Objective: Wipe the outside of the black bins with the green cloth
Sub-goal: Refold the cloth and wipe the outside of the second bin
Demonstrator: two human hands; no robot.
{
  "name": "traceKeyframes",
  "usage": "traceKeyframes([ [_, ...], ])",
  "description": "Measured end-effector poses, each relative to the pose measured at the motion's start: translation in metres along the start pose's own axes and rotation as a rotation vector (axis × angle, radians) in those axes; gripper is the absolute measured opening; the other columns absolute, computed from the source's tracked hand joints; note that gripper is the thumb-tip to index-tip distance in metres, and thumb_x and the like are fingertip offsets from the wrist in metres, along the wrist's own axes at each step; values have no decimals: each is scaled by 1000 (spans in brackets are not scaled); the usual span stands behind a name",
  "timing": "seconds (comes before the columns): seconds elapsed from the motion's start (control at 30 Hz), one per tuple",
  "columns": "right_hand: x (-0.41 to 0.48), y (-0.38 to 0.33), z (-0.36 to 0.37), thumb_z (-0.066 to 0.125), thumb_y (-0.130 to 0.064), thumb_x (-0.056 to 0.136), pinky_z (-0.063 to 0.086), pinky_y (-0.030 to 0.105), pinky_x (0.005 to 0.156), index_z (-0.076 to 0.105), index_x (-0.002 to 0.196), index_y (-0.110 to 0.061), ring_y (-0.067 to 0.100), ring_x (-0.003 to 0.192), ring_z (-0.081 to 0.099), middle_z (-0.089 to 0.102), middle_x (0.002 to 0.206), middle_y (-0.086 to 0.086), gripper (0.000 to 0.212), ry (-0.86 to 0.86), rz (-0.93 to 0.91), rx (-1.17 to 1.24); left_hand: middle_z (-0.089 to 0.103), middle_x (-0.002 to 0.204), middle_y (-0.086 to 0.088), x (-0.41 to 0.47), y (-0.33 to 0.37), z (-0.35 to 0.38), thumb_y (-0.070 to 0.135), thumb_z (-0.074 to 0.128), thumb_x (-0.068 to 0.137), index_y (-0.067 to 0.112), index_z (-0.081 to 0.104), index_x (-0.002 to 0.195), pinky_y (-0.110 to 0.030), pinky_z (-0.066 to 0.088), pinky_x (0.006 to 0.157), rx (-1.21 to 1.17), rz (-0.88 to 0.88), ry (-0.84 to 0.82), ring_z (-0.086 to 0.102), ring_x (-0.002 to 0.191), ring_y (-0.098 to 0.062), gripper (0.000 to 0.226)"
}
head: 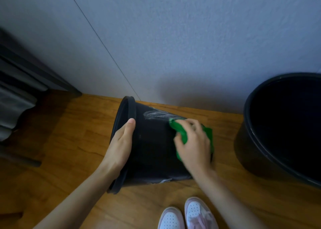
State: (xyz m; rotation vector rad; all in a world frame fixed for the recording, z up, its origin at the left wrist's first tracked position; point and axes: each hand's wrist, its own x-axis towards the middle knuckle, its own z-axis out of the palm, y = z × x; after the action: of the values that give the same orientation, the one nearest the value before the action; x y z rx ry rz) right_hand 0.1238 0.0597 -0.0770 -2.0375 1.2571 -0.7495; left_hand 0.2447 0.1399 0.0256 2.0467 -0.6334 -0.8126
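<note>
Your left hand (121, 145) grips the rim of the black bin (152, 150), tipped on its side on the wooden floor (69, 142) (mouth to your left). Your right hand (192, 142) clutches the green cloth (180, 129) against its outer wall; a second bin (246, 145) stands upright nearby.

Tipped bin (152, 150) just beside wall (173, 46), no room behind. Floor (69, 133) open on L. Upright bin (243, 147) blocks R, narrow gap between. Shoes (187, 215) near front.

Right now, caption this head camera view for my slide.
Left hand grips a tipped black bin by its rim while right hand wipes its side with a green cloth.
</note>
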Motion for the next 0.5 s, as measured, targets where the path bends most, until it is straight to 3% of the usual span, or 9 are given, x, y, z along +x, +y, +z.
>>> traceKeyframes([
  [0.1,-19,-33,5,62,-23,77,37,20,73,59,115,-26,21,98,57,54,118,1,38,-7,-123,35,67,89,4,-1,0,2,44,26,98,29,61,86,-25,45,75,-3,-7,7,61,88,-8,40],
  [0.23,-19,-9,2,54,-27,76,40,19,69,53,115,-29,22,100,56,53,120,1,39,-39,-181,-11,67,92,6,2,1,2,45,26,97,31,61,88,-26,45,80,-4,-10,-12,61,91,-8,38],
  [0.37,-10,54,-2,62,-16,80,38,23,77,54,124,-24,27,106,55,49,129,7,45,-73,49,-118,66,96,10,7,2,2,46,25,98,34,61,87,-33,43,87,-17,-36,2,60,95,-10,39],
  [0.5,-2,95,-10,58,-15,86,43,30,79,51,128,-20,29,107,54,46,130,8,42,-100,202,-193,64,94,10,8,4,2,47,25,98,33,59,86,-33,41,84,-8,-44,5,58,92,-8,39],
])
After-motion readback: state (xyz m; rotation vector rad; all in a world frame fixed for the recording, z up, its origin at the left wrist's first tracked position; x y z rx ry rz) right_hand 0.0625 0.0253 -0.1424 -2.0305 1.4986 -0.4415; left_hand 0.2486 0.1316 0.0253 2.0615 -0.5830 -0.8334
